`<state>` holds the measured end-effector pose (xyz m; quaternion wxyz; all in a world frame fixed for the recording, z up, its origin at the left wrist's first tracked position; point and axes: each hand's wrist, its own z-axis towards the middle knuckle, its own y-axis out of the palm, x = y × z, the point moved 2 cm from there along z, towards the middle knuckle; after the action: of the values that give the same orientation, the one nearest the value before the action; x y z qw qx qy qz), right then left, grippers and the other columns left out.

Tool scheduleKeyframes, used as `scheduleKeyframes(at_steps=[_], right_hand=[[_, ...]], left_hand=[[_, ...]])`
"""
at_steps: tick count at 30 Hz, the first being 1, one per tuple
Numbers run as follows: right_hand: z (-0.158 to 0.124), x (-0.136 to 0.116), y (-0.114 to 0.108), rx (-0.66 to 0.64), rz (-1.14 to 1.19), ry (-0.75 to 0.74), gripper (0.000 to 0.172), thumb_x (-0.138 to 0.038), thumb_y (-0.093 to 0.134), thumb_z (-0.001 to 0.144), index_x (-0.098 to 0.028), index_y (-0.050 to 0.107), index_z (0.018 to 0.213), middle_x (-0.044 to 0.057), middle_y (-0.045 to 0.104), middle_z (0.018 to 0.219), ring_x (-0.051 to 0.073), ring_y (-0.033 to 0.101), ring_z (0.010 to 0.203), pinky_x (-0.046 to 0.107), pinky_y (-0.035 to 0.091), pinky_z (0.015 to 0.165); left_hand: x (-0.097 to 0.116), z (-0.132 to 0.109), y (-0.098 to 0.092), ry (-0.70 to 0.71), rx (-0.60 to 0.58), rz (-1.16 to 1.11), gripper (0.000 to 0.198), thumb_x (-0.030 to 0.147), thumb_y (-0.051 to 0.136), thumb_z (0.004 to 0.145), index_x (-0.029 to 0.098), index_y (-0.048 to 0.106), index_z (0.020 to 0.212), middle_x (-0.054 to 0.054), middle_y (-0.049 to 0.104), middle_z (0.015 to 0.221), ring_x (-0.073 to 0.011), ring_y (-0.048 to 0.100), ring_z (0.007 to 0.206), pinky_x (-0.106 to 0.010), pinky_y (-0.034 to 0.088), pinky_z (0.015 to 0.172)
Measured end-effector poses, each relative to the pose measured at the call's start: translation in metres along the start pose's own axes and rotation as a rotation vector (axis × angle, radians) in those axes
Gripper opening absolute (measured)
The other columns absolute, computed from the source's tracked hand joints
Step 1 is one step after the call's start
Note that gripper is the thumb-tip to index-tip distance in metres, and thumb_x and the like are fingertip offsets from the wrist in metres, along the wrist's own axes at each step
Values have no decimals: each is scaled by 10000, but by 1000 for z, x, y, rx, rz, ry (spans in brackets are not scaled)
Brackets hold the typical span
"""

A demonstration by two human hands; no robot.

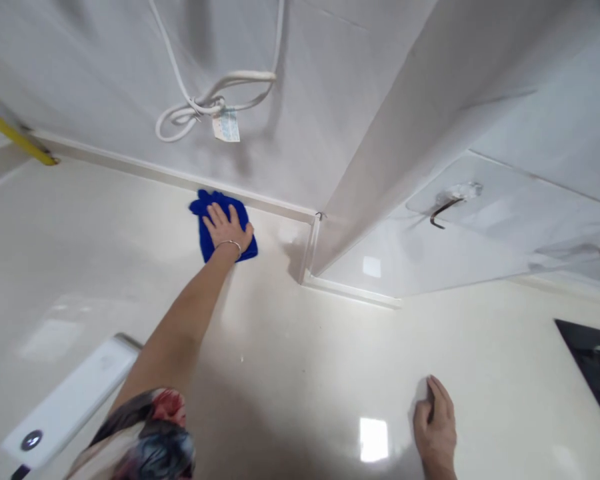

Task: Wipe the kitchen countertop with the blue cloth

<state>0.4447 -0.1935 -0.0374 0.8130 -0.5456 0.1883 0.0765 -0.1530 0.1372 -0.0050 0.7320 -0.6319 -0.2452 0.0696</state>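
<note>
On glossy cream countertop, beside pale wall: left hand spread flat over blue cloth; right hand loosely curled.

No readable text from where I stand.

One sure label: a small pale tag on the looped white cord, above the blue cloth under my left hand. It carries blue-green print, too small and blurred for me to pick out a word, number or brand. One possible marking: a faint grey patch on the long white device, nearer me than the blue cloth and to its left. Logo or reflection, I cannot tell. Same device, near end: a round dark spot with a lighter middle; any sign on it is too small to read.
</note>
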Motion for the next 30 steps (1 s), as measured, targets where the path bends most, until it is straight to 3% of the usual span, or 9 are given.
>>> scheduleKeyframes(at_steps=[6,10,16,22,25,28,30], right_hand=[[-1,0,1,19,25,-18,546,-405,371,994,-107,570,1406,208,573,1432,326,545,1328,546,465,1112],[-3,4,3,16,57,-11,529,-400,378,1007,-112,570,1406,207,561,1445,316,530,1347,543,442,1136],[-2,15,7,33,111,-71,499,-382,408,1005,-106,586,1381,217,584,1416,310,543,1333,549,454,1131],[1,15,12,79,125,-96,479,-341,396,1001,-120,592,1378,212,594,1408,304,559,1317,556,477,1114],[1,13,14,107,127,-118,471,-325,394,995,-113,603,1360,212,608,1389,300,570,1302,558,487,1111],[2,10,16,128,117,-123,461,-307,401,990,-108,607,1351,211,615,1381,295,575,1295,550,497,1108],[2,9,17,141,112,-119,455,-294,399,991,-108,608,1349,209,615,1381,290,579,1292,541,502,1105]], left_hand=[[92,-68,21,423,-145,-30,763,465,454,963,124,292,1626,-161,18,1738,-353,-42,1604,-562,9,1304],[116,-83,23,586,-221,-100,683,379,431,965,186,344,1615,-114,62,1743,-299,27,1612,-529,38,1312],[95,-109,9,598,-263,-64,709,402,448,966,162,328,1622,-125,75,1741,-305,16,1611,-503,33,1316],[40,-170,-10,795,-305,-56,717,306,494,928,190,337,1618,-123,74,1738,-287,30,1611,-515,50,1315],[17,-182,-27,835,-407,-82,714,259,530,873,219,417,1577,-104,152,1731,-279,93,1608,-519,96,1316],[16,-179,-42,756,-520,-110,621,318,533,881,271,523,1500,-71,294,1695,-280,227,1580,-541,167,1306],[27,-177,-46,583,-457,-134,557,378,463,942,276,544,1484,-68,389,1650,-280,293,1556,-540,187,1305]])
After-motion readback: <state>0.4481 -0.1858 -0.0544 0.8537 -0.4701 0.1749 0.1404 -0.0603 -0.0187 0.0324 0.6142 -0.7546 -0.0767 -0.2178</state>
